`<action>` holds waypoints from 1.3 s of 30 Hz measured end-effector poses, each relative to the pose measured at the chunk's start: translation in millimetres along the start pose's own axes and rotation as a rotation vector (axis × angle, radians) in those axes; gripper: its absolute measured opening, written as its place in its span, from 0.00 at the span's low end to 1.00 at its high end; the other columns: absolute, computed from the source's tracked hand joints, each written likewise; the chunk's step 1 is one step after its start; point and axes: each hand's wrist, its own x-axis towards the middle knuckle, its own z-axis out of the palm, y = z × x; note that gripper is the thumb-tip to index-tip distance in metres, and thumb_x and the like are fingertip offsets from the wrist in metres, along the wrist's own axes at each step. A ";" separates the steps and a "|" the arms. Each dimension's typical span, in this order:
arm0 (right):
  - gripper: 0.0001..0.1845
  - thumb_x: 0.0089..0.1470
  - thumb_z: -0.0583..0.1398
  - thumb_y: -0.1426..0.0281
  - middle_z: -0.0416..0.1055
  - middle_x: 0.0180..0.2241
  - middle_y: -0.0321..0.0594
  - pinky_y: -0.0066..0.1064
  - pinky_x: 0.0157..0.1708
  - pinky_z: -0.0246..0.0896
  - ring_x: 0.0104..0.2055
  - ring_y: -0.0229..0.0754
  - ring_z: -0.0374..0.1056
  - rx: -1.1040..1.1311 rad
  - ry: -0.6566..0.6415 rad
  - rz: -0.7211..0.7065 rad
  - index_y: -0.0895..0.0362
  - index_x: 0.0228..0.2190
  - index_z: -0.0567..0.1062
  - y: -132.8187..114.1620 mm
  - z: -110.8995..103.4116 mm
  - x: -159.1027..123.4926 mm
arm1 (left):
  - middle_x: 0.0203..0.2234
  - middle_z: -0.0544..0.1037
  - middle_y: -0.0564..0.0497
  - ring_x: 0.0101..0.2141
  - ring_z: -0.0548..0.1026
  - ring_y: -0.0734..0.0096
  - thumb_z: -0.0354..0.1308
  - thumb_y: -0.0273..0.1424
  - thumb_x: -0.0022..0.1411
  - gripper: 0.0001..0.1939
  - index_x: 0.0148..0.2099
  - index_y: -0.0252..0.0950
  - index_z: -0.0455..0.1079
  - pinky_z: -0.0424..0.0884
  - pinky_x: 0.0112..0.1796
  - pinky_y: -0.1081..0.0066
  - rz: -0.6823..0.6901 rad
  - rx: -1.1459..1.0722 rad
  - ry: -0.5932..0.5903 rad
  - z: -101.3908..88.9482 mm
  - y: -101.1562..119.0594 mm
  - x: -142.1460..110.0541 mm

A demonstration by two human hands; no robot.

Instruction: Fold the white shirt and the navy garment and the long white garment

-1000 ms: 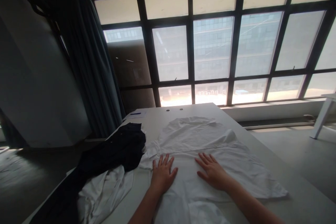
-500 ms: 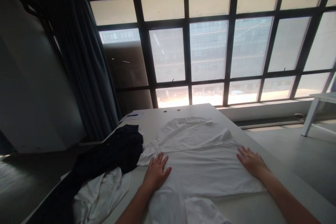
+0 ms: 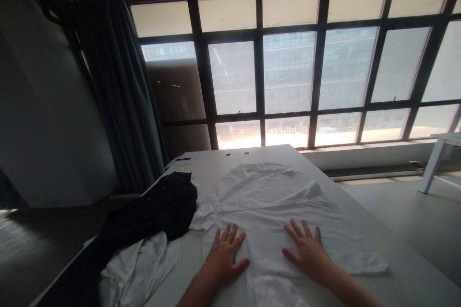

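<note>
A white shirt (image 3: pixel 266 196) lies spread on the white table, its far end a rounded, wrinkled shape and one sleeve stretched toward the right edge. Flat on its left part rests my left hand (image 3: pixel 225 254), fingers stretched out and thumb apart. My right hand (image 3: pixel 306 249) also lies palm down on the cloth, right of the middle, with its fingers spread. Neither hand grips the fabric. The shirt's near end runs out of view at the bottom between my forearms.
Left of the shirt lies a dark garment (image 3: pixel 165 206), with a crumpled white cloth (image 3: pixel 140 268) nearer me. A blue pen (image 3: pixel 183 159) on paper is at the far left of the table (image 3: pixel 212 159). Windows and a dark curtain (image 3: pixel 122 100) stand behind; another table (image 3: pixel 435 163) is at right.
My right hand has moved left and nearer across the shirt, away from the sleeve on the right. My left hand has slid slightly right and toward me. The view has shifted a little.
</note>
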 end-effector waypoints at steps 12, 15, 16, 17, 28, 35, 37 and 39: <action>0.41 0.62 0.48 0.41 0.46 0.72 0.41 0.62 0.68 0.28 0.73 0.62 0.40 0.008 -0.069 0.014 0.48 0.68 0.58 4.3 -3.6 72.1 | 0.71 0.55 0.48 0.71 0.51 0.53 0.53 0.52 0.67 0.34 0.70 0.47 0.60 0.45 0.69 0.47 -0.059 0.022 0.105 -4.0 -18.5 30.0; 0.35 0.63 0.52 0.48 0.55 0.69 0.47 0.60 0.68 0.35 0.71 0.61 0.47 0.041 0.048 0.017 0.52 0.64 0.66 2.8 1.4 77.0 | 0.66 0.67 0.48 0.66 0.62 0.56 0.55 0.41 0.66 0.22 0.60 0.44 0.73 0.56 0.67 0.54 -0.090 0.034 0.265 -3.1 -27.7 20.9; 0.32 0.63 0.53 0.51 0.57 0.68 0.48 0.58 0.67 0.36 0.70 0.61 0.49 0.045 0.077 0.016 0.54 0.62 0.68 3.5 1.6 75.5 | 0.64 0.70 0.48 0.64 0.65 0.57 0.55 0.39 0.66 0.20 0.57 0.44 0.74 0.59 0.66 0.54 -0.088 0.019 0.287 -2.9 -31.0 16.0; 0.30 0.63 0.54 0.55 0.59 0.67 0.50 0.57 0.67 0.39 0.69 0.60 0.51 0.048 0.099 0.014 0.56 0.61 0.70 4.3 0.4 72.9 | 0.63 0.70 0.48 0.63 0.67 0.57 0.55 0.38 0.66 0.19 0.57 0.45 0.75 0.61 0.65 0.54 -0.076 -0.002 0.287 -2.9 -33.6 11.0; 0.07 0.60 0.58 0.66 0.72 0.36 0.39 0.31 0.45 0.59 0.41 0.42 0.67 0.174 0.136 -0.325 0.53 0.33 0.76 -61.5 -14.2 39.4 | 0.68 0.63 0.54 0.69 0.57 0.57 0.62 0.40 0.61 0.22 0.58 0.49 0.70 0.46 0.70 0.50 0.196 -0.225 0.018 0.1 36.2 -5.8; 0.10 0.58 0.60 0.65 0.72 0.35 0.39 0.31 0.44 0.59 0.39 0.40 0.68 0.477 0.032 -0.371 0.54 0.33 0.80 -65.2 -16.6 35.2 | 0.70 0.59 0.51 0.70 0.53 0.54 0.63 0.43 0.59 0.27 0.59 0.47 0.69 0.42 0.70 0.50 0.173 -0.278 -0.019 -7.7 29.3 -3.3; 0.09 0.57 0.62 0.63 0.73 0.38 0.39 0.31 0.45 0.59 0.41 0.41 0.68 0.550 -0.031 -0.391 0.51 0.35 0.82 -63.7 -21.9 33.4 | 0.70 0.58 0.50 0.70 0.52 0.53 0.65 0.44 0.57 0.28 0.59 0.46 0.70 0.42 0.70 0.49 0.159 -0.276 -0.003 -7.3 21.6 -0.9; 0.12 0.51 0.67 0.61 0.73 0.42 0.39 0.34 0.50 0.58 0.45 0.42 0.68 0.547 -0.070 -0.441 0.48 0.39 0.83 -68.0 -26.1 30.9 | 0.70 0.59 0.50 0.70 0.53 0.53 0.65 0.43 0.57 0.27 0.58 0.46 0.71 0.43 0.70 0.49 0.139 -0.272 0.020 -5.2 14.6 1.5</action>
